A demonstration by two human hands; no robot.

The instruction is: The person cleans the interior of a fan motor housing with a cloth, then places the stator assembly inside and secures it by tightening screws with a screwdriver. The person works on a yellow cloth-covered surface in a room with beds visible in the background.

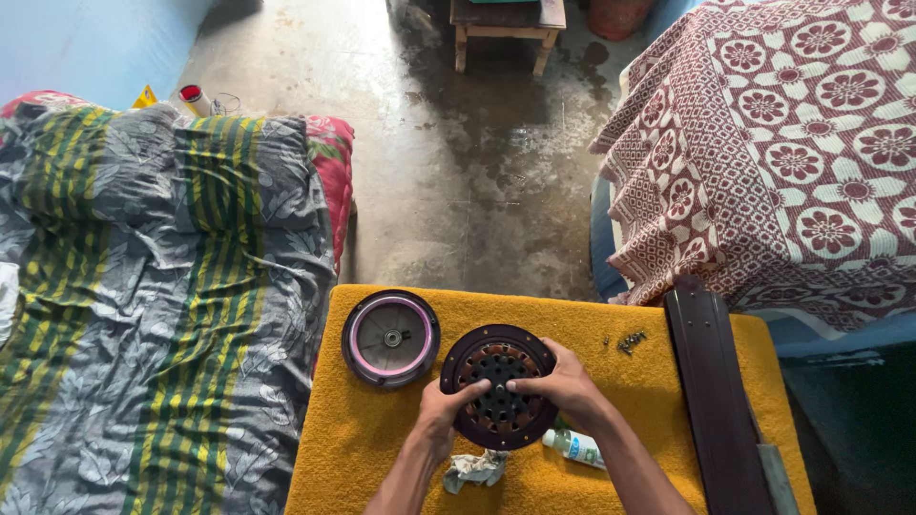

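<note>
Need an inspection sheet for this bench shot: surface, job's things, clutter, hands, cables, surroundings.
Surface: yellow towel-covered table.
Job's things: dark round perforated disc held flat on the table; round housing with pink ring lies apart to its left.
Clutter: crumpled rag, small white bottle, loose screws, dark long blade along the right edge.
Hands: left hand and right hand both grip the disc, fingers on its face.
Cables: nothing seen.
Surroundings: striped bedding left, patterned maroon cloth right, stained concrete floor, wooden stool.

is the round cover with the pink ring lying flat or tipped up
Flat. The round cover lies open side up on the yellow cloth, its hub showing, left of the hands.
</note>
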